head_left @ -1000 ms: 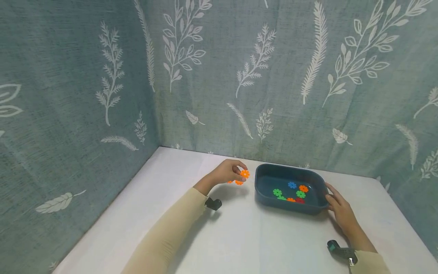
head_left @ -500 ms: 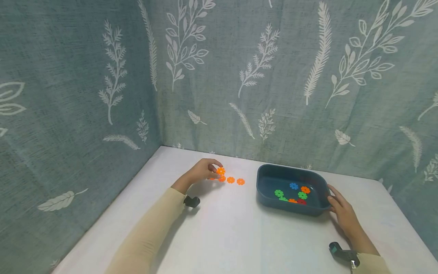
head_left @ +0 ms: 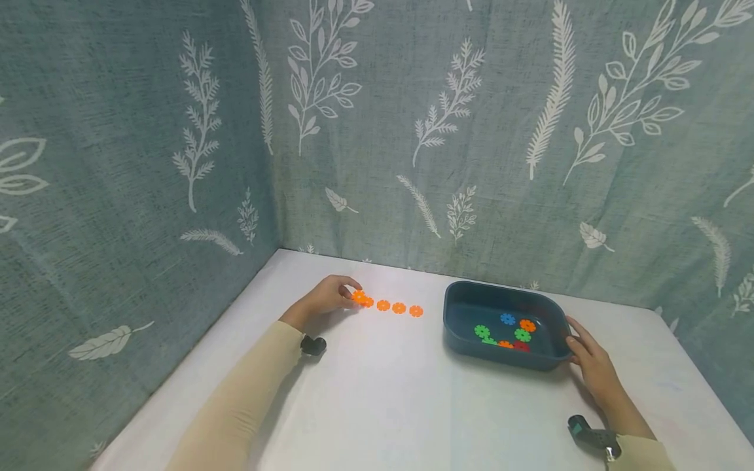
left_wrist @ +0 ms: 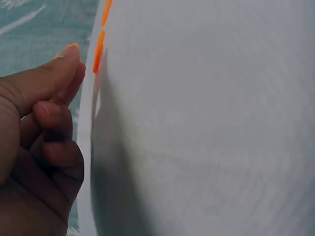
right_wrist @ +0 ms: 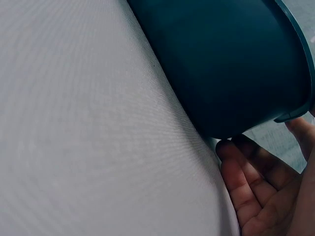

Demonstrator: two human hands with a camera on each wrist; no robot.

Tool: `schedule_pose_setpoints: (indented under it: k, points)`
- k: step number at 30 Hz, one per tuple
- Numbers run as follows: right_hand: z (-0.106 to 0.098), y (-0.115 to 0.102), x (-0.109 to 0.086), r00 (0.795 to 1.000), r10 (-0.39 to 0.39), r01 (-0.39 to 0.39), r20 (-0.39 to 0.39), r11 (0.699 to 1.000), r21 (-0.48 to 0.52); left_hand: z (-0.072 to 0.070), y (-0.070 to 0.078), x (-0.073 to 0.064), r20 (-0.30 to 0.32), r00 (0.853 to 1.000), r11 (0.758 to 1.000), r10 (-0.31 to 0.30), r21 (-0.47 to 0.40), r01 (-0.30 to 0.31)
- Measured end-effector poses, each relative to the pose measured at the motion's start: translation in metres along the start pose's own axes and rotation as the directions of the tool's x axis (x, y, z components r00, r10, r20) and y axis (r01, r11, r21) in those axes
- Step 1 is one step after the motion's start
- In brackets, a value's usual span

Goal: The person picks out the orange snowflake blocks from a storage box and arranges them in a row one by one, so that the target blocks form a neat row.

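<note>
Pinching an orange disc (head_left: pixel 359 297) by the orange row's (head_left: pixel 399 308) left end, your left hand (head_left: pixel 326 296) seems to be placing it, so lay it flat and release, your right hand (head_left: pixel 591 360) holding the tray (head_left: pixel 489 354).

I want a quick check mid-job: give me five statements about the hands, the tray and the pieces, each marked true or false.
1. The left hand pinches an orange piece. True.
2. The right hand touches the right end of the tray. True.
3. Every piece outside the tray is green. False: the row on the table is orange.
4. A red piece lies in the tray. True.
5. Nothing blue is in the tray. False: a blue piece lies there.
</note>
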State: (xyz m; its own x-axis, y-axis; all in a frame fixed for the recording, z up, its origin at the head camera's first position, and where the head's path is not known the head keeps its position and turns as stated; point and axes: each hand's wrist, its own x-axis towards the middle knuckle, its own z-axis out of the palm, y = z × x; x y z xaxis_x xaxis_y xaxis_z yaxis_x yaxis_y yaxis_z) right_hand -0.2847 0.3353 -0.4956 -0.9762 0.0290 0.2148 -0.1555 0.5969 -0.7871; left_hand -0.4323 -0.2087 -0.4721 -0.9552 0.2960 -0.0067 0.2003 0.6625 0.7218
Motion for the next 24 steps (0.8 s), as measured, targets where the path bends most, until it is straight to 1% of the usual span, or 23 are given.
schedule_pose_setpoints:
  k: [5,11,15,19,24]
  points:
    - [0.001,0.001,0.001,1.000,-0.003,0.003,-0.004,1.000,0.009,-0.003,-0.009,0.000,-0.020,0.999,0.999,-0.029,0.020,0.030]
    - [0.002,-0.001,0.000,1.000,0.013,-0.013,-0.004,1.000,0.009,-0.006,-0.014,0.000,-0.033,0.999,0.998,-0.034,0.044,0.036]
    - [0.001,-0.002,0.000,1.000,0.007,-0.007,-0.004,1.000,0.008,-0.006,-0.015,0.001,-0.045,0.998,0.996,-0.052,0.068,0.055]
    - [0.001,-0.001,0.000,1.000,0.000,0.000,-0.008,1.000,-0.004,-0.006,-0.014,0.001,-0.052,0.995,0.992,-0.085,0.091,0.090]
    - [0.001,0.001,0.001,1.000,-0.003,0.003,-0.007,1.000,-0.004,-0.005,-0.013,0.001,-0.052,0.994,0.990,-0.100,0.099,0.104]
